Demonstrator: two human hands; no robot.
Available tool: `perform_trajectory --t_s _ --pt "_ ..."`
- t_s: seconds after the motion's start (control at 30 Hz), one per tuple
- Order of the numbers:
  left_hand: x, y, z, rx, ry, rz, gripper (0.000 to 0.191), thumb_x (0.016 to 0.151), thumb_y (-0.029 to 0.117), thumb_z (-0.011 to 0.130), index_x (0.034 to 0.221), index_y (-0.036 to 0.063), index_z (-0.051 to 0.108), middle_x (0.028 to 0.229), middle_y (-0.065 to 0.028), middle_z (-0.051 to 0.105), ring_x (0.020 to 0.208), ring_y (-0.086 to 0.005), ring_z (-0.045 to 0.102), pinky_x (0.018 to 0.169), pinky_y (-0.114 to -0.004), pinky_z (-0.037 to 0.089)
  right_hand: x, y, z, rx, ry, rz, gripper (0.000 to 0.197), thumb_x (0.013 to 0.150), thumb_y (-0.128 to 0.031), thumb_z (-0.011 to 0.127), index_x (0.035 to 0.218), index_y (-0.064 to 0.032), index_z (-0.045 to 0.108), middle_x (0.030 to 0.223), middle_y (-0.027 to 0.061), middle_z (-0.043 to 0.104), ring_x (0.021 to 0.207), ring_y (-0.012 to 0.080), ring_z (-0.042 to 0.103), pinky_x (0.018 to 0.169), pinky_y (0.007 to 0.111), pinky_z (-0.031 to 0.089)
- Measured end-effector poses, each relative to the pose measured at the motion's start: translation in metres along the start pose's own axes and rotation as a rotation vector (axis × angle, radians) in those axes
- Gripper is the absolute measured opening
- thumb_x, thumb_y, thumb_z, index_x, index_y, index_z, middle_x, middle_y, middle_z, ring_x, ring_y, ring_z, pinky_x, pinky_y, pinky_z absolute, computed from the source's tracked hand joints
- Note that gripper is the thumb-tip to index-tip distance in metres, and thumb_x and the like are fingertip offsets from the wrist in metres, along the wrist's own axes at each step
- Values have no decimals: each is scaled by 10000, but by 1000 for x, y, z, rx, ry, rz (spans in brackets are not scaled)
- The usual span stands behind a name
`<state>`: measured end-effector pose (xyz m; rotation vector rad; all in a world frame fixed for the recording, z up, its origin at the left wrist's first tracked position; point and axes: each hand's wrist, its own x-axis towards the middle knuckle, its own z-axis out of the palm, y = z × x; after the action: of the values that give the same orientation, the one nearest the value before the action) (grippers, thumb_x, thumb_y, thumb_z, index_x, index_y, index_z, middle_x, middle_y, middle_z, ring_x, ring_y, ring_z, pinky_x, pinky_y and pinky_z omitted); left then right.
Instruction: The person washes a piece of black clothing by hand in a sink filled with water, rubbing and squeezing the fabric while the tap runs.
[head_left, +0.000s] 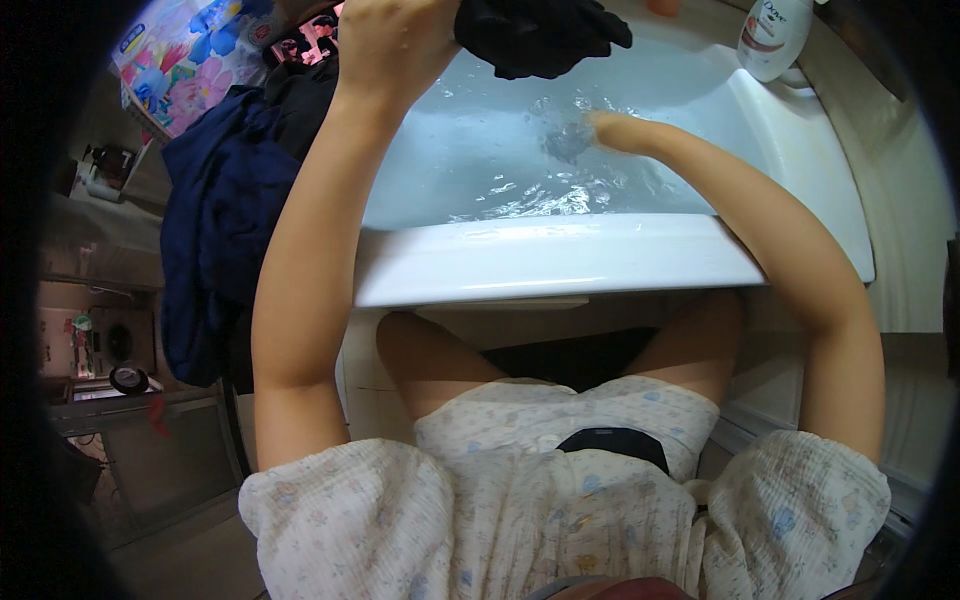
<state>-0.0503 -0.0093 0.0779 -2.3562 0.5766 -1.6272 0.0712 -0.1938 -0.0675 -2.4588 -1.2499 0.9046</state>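
Observation:
My left hand (401, 49) is raised over the left side of a white tub (555, 255), gripping a bunched black cloth (540, 37). Its fingertips are hidden or cut off by the top edge. The cloth is held above the water (465, 150). Farther right, my right hand (592, 131) is under the surface, with ripples and splashes around it. Only the wrist and forearm show plainly, so whether those fingers hold anything is hidden. My right forearm crosses the tub's front rim.
Dark blue fabric (225, 232) hangs in a heap left of the tub, beside a flower-printed package (191, 67). A white Dove bottle (776, 37) stands on the far right corner of the rim. An orange object (664, 6) is at the top edge.

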Motion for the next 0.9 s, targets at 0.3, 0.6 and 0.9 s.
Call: perform_trajectory --t_s 0.3,0.6,0.9 --pt "6 5 -15 -38 -22 15 283 650 64 625 918 46 535 749 -98 525 735 -284 551 703 -382 430 -16 -37 7 -556 -76 230 454 883 -275 400 1333 -219 382 1405 133 305 1307 334 258 1056 416 257" --pt "7 5 -16 -59 21 8 279 650 69 630 912 50 534 744 -95 526 734 -284 554 705 -378 433 -20 -52 8 -328 -59 331 521 851 -271 426 1362 -299 331 1431 123 236 1326 385 193 1072 452 223" --pt "8 10 -18 -61 1 11 266 662 61 627 912 51 534 737 -98 523 727 -279 555 694 -377 438 -8 -37 13 -355 -99 270 605 782 -438 548 1333 -240 393 1431 132 243 1331 363 197 1058 492 205"
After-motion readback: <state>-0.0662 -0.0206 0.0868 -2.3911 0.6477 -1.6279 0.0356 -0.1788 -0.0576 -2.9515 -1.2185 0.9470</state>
